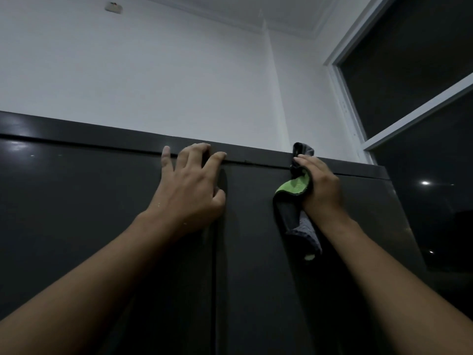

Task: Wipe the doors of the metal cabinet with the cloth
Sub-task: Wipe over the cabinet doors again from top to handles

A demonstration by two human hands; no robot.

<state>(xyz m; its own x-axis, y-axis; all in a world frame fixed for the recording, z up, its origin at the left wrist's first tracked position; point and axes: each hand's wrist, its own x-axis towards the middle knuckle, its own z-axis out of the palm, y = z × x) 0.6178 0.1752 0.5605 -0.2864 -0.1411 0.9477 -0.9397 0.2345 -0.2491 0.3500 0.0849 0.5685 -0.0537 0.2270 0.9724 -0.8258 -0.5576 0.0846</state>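
Note:
A tall dark metal cabinet (76,201) fills the lower view, with its two doors meeting at a vertical seam near the middle. My left hand (189,185) rests flat near the top of the left door, fingers spread and their tips at the gap under the top rail. My right hand (320,185) grips a grey cloth with a green edge (294,198) against the top of the right door. One end of the cloth pokes above the cabinet's top, and the other hangs down below my wrist.
A white wall (153,73) rises behind the cabinet up to the ceiling. A dark window with a white frame (409,103) stands close on the right, next to the cabinet's side.

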